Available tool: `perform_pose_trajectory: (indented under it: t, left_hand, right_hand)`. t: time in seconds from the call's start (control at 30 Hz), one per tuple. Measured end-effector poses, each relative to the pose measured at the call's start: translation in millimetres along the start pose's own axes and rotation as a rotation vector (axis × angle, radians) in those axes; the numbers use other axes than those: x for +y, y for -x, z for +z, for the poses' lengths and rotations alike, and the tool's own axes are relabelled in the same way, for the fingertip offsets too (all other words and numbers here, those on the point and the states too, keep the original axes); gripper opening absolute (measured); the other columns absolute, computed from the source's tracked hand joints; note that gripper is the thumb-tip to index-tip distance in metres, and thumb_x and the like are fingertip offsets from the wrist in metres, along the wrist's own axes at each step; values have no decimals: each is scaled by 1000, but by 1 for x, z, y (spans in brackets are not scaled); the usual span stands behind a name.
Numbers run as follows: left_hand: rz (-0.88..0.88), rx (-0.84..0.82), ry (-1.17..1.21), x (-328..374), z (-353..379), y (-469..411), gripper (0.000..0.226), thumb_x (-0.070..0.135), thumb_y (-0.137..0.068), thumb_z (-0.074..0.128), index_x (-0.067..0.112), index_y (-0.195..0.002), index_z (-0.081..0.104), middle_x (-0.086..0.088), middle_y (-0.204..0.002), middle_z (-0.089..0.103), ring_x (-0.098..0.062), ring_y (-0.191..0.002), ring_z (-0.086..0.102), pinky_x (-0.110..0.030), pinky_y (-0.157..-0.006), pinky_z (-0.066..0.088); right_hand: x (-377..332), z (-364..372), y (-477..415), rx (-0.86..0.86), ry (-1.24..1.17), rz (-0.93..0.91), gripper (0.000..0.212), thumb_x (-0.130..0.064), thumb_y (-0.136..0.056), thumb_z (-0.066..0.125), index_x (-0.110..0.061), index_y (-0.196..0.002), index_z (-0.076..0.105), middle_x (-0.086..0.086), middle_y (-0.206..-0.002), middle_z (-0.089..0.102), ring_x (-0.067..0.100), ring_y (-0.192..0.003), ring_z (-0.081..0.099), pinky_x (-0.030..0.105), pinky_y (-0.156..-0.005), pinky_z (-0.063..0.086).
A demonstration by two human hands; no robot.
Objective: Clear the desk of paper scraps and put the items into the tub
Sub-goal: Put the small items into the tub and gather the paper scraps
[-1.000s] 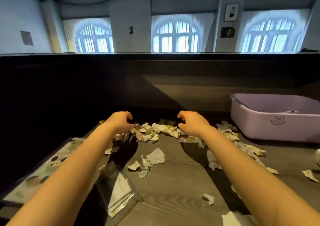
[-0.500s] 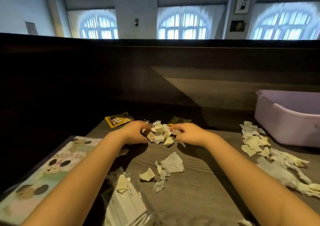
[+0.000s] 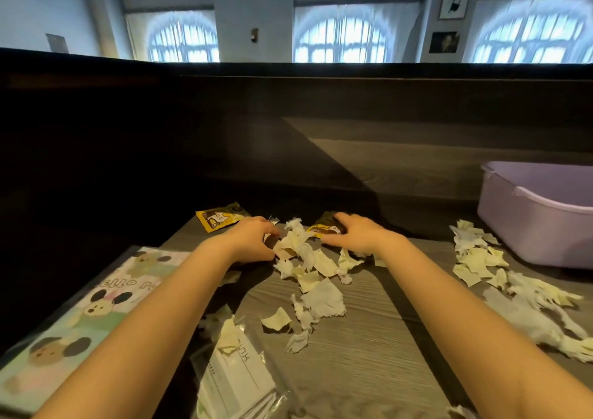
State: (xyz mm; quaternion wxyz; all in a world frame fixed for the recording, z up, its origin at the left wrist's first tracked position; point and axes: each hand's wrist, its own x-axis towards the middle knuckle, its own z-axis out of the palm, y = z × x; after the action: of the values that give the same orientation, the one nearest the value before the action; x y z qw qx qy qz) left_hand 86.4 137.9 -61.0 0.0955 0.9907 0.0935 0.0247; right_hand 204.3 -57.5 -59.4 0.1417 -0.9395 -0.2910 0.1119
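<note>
Torn paper scraps (image 3: 305,258) lie heaped between both hands, yellow packet (image 3: 219,220) behind.

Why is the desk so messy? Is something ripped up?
Yes. Torn white and cream paper scraps are strewn across the grey wooden desk, with another heap beside the lilac plastic tub. Both hands rake the middle pile.

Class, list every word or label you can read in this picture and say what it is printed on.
"ELLO P": cartoon animal folder, the rest hidden by the left arm.
"ink": card in the clear sleeve; the smaller lines below are too small to read.
Yellow packet: print too blurred to read.
Packet under the right hand: unreadable.
</note>
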Motion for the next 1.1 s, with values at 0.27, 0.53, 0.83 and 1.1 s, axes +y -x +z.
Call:
perform_pose_trajectory:
  t: [0.27, 0.53, 0.83, 1.1]
  left_hand:
    - [43, 60, -46, -2, -1, 4, 26, 27, -84, 64, 24, -110, 64, 1, -137, 44, -18, -128, 36, -33, -102, 36]
    - [42, 213, -100, 7, -14, 19, 22, 26, -88, 61, 19, -107, 67, 0, -125, 55, -17, -118, 47, -31, -96, 44]
    - [-24, 349, 133, 44, -50, 53, 15, 24, -89, 58, 13, -99, 63, -3, -106, 57, -13, -90, 50, -24, -73, 41]
    - [29, 378, 373, 105, -69, 94, 19, 25, -91, 57, 13, -106, 62, -1, -97, 61, -14, -87, 56, -25, -70, 43]
  right_hand:
    - [-9, 2, 12, 149, 304, -174, 59, -57, -89, 49, -28, -139, 41, 0, -121, 62, 19, -104, 59, 34, -86, 51]
    - [-9, -13, 36, 311, 230, -181, 24, -32, -96, 50, -22, -113, 62, 2, -97, 66, 18, -85, 62, 34, -75, 54]
    - [-16, -47, 93, 576, -239, -223, 6, -21, -91, 57, -23, -97, 59, 0, -99, 65, 19, -91, 61, 40, -76, 55]
    - [1, -79, 171, 659, -318, -270, 10, -27, -87, 65, -20, -94, 63, -1, -96, 68, 15, -90, 63, 37, -77, 54]
